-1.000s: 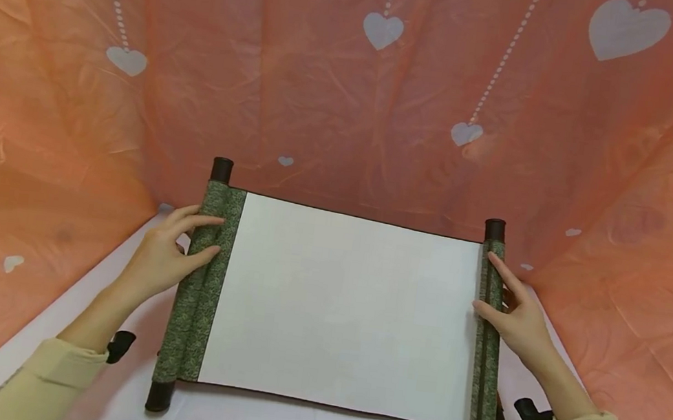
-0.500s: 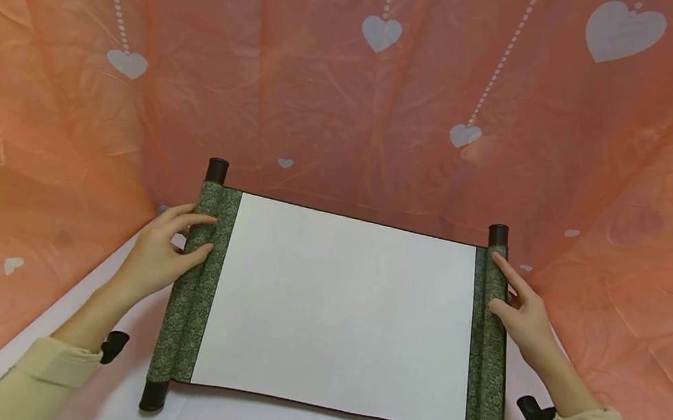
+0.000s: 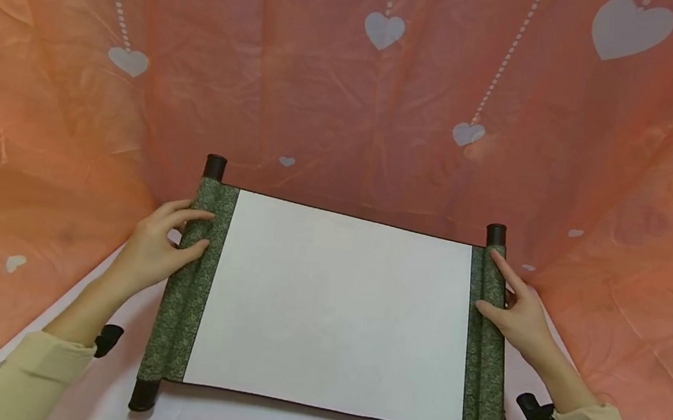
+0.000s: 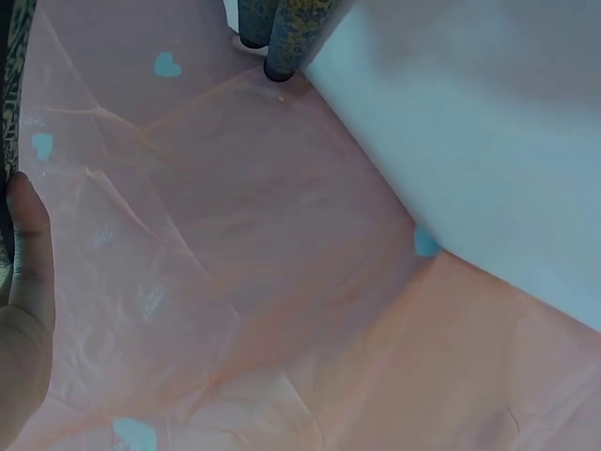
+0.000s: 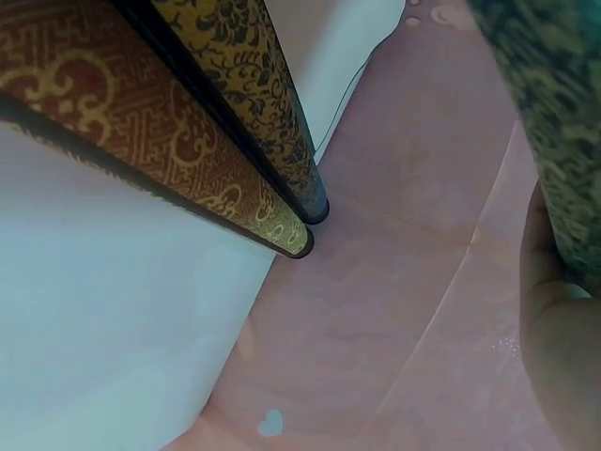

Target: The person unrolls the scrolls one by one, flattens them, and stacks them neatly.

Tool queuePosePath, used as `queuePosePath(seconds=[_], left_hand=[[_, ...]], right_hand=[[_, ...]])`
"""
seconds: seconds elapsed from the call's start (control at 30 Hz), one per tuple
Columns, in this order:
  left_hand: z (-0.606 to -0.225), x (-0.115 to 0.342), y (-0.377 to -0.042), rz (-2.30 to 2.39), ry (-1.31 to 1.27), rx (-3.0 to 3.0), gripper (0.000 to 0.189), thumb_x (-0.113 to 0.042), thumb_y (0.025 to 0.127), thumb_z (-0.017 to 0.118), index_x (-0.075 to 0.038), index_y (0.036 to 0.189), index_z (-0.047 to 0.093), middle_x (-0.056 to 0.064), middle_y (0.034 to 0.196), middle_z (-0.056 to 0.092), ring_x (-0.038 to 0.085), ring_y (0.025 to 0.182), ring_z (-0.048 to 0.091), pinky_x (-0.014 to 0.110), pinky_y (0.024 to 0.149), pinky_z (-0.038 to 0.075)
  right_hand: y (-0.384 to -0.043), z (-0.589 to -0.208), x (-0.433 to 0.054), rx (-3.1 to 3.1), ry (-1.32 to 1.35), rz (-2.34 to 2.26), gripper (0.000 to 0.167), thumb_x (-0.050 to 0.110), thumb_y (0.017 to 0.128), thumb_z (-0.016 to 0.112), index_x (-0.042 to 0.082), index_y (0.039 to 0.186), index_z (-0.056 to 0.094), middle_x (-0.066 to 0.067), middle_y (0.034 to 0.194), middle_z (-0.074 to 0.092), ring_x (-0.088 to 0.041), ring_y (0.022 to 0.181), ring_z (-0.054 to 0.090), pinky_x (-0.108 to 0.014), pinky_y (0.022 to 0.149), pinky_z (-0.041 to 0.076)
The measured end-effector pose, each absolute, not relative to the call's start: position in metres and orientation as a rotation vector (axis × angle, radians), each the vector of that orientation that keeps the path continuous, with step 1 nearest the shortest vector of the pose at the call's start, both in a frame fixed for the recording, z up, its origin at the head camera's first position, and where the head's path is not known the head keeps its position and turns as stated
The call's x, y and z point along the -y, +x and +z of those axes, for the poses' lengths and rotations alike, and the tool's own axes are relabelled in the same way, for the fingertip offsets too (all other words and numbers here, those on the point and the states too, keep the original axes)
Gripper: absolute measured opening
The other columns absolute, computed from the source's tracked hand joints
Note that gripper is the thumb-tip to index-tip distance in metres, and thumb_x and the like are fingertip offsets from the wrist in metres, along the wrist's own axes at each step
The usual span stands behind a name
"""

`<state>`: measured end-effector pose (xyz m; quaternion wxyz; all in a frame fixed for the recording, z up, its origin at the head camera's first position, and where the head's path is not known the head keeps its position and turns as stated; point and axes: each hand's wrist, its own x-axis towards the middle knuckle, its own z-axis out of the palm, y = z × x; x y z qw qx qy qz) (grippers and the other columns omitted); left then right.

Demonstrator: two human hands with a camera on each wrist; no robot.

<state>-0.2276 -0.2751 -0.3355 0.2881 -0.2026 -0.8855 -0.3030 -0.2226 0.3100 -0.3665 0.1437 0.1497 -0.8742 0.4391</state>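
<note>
A hanging scroll with a blank white sheet [image 3: 337, 314] is stretched open between my hands in the head view. Green patterned borders and dark roller ends flank the sheet. My left hand [image 3: 147, 251] grips the left roller [image 3: 171, 316], thumb and forefinger on its front. On the other side, the right hand [image 3: 523, 321] holds the right roller [image 3: 489, 373] in the same way, its other fingers hidden behind. The scroll tilts, its left side higher. A strip of green roller [image 5: 573, 141] and part of the right hand show in the right wrist view.
Beneath the scroll lies a white table surface [image 5: 122, 310]. Two brocade-covered rolls, one reddish brown [image 5: 150, 122] and one gold and dark [image 5: 235, 75], lie on it, mostly hidden by the scroll in the head view. Orange-pink sheeting [image 3: 323, 111] with hearts surrounds the table.
The left hand and left roller have shifted a little to the left. The right roller has turned and moved slightly right, showing more of its green border. Both hands keep their hold.
</note>
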Motion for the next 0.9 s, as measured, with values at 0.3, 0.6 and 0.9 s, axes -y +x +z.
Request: queuePosePath(seconds=[0.3,0.6,0.9], left_hand=[[-0.33,0.284,-0.235,-0.734,-0.576,2.357,0.041,-0.003,0.083,0.085,-0.006,0.123,0.074,0.035,0.14,0.053,0.034,0.083,0.067,0.025,0.058,0.05],[-0.327,0.29,-0.246,-0.739,-0.534,2.489,0.04,-0.008,0.088,0.082,-0.005,0.127,0.072,0.037,0.144,0.049,0.037,0.09,0.066,0.047,0.069,0.052],[-0.33,0.295,-0.262,-0.762,-0.467,2.668,0.043,-0.012,0.093,0.077,-0.005,0.134,0.069,0.032,0.146,0.051,0.037,0.099,0.063,0.045,0.074,0.051]], right_hand=[[-0.231,-0.359,-0.31,2.626,0.405,1.221,0.097,-0.001,0.093,0.069,0.03,0.168,0.016,-0.024,0.17,0.016,-0.058,0.129,0.047,-0.031,0.068,0.041],[-0.244,-0.353,-0.307,2.716,0.414,1.277,0.099,0.003,0.095,0.065,0.039,0.167,0.008,-0.014,0.174,0.003,-0.06,0.15,0.015,-0.035,0.064,0.042],[-0.268,-0.358,-0.302,2.817,0.432,1.252,0.099,0.008,0.096,0.068,0.029,0.169,0.005,-0.021,0.173,0.001,-0.062,0.149,0.015,-0.051,0.087,0.044]])
